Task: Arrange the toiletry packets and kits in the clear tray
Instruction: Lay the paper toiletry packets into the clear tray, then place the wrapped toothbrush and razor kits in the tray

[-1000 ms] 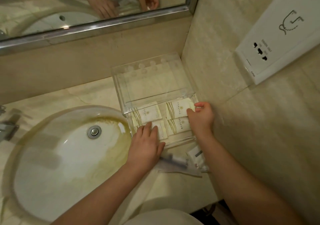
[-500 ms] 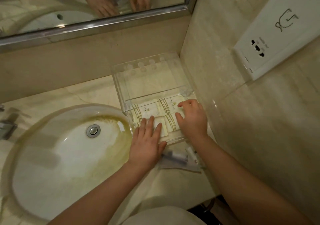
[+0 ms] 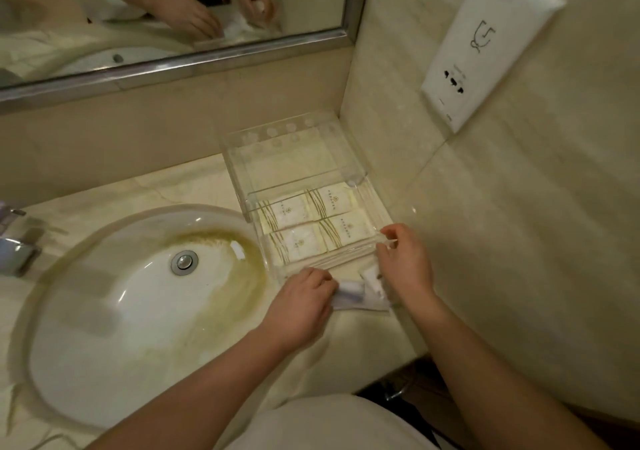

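A clear acrylic tray [image 3: 242, 186] stands in the counter's corner, with a raised shelf at the back. Several white packets with gold stripes [image 3: 311, 224] lie flat side by side in its front section. Just in front of the tray, my left hand [image 3: 304, 307] grips the left end of a clear-wrapped toothbrush kit [image 3: 353, 293] on the counter. My right hand [image 3: 407, 266] is at the tray's front right corner. Its thumb and forefinger pinch the top edge of a clear packet holding a small white tube [image 3: 370, 276].
A stained oval sink [image 3: 138, 311] fills the counter to the left, with a tap [image 3: 14, 248] at the far left edge. The tiled wall on the right carries a white socket panel [image 3: 485, 51]. A mirror [image 3: 173, 16] runs along the back wall.
Both hands left the packets inside the tray and drew back toward me. They now hold the wrapped kits lying in front of the tray.
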The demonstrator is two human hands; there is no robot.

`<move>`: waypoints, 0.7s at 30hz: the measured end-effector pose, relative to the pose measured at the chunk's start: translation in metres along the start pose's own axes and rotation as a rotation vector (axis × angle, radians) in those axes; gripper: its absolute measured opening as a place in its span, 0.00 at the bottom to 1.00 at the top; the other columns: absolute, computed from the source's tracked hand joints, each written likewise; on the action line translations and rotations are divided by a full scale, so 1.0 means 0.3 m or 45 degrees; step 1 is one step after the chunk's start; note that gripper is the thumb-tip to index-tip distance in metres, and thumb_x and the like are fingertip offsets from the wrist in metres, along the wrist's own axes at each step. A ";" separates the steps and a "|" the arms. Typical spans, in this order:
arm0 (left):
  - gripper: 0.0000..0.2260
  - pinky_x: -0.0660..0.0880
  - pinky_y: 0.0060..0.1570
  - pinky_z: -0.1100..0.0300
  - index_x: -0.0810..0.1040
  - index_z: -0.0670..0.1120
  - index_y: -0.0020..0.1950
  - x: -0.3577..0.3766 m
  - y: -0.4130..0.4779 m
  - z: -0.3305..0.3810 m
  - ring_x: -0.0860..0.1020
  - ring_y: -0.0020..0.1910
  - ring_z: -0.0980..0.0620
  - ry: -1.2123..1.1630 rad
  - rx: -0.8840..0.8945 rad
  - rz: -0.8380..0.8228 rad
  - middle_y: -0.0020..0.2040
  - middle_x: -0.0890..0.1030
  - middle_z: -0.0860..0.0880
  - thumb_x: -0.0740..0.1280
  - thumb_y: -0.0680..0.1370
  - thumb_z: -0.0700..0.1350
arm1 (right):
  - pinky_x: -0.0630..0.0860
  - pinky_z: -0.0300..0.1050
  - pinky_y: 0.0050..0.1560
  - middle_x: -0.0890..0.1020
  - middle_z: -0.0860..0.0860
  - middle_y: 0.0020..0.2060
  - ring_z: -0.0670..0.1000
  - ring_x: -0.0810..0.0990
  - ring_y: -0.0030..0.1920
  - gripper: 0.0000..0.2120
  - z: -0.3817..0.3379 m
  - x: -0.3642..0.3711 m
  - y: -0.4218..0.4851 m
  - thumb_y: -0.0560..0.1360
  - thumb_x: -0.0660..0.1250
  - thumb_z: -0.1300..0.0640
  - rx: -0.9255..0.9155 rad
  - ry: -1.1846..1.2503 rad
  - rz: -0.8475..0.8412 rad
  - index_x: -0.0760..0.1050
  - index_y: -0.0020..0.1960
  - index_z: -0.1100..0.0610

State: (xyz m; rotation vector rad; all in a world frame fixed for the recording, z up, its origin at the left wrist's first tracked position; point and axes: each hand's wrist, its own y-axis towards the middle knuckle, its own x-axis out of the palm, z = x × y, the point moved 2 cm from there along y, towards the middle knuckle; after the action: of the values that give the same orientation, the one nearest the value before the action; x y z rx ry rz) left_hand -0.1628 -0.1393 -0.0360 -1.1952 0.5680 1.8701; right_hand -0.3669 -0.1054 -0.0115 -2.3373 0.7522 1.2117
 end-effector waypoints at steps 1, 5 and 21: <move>0.18 0.74 0.52 0.53 0.76 0.47 0.59 0.015 -0.008 0.007 0.75 0.55 0.46 0.042 0.007 -0.065 0.58 0.78 0.48 0.68 0.70 0.48 | 0.69 0.41 0.46 0.79 0.52 0.55 0.51 0.77 0.50 0.14 0.040 -0.001 -0.043 0.75 0.67 0.56 0.063 -0.026 -0.025 0.75 0.60 0.53; 0.21 0.73 0.53 0.52 0.74 0.50 0.63 0.038 -0.019 0.009 0.75 0.56 0.46 0.111 -0.060 -0.067 0.59 0.78 0.49 0.69 0.70 0.46 | 0.72 0.47 0.56 0.76 0.55 0.59 0.55 0.75 0.58 0.21 0.148 0.027 -0.172 0.72 0.70 0.51 0.152 -0.065 -0.181 0.74 0.63 0.53; 0.09 0.72 0.40 0.54 0.81 0.52 0.49 0.021 -0.083 -0.053 0.78 0.42 0.48 0.069 -0.212 0.084 0.42 0.80 0.52 0.64 0.74 0.52 | 0.73 0.49 0.54 0.76 0.54 0.59 0.56 0.72 0.58 0.24 0.127 0.050 -0.201 0.71 0.65 0.46 -0.052 -0.333 -0.208 0.72 0.65 0.52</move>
State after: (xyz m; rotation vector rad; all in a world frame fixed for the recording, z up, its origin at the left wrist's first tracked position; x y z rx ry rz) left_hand -0.1352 -0.1346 -0.0475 -1.3531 0.4941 1.9770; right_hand -0.3457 -0.0411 -0.0385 -2.1651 0.4434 1.4318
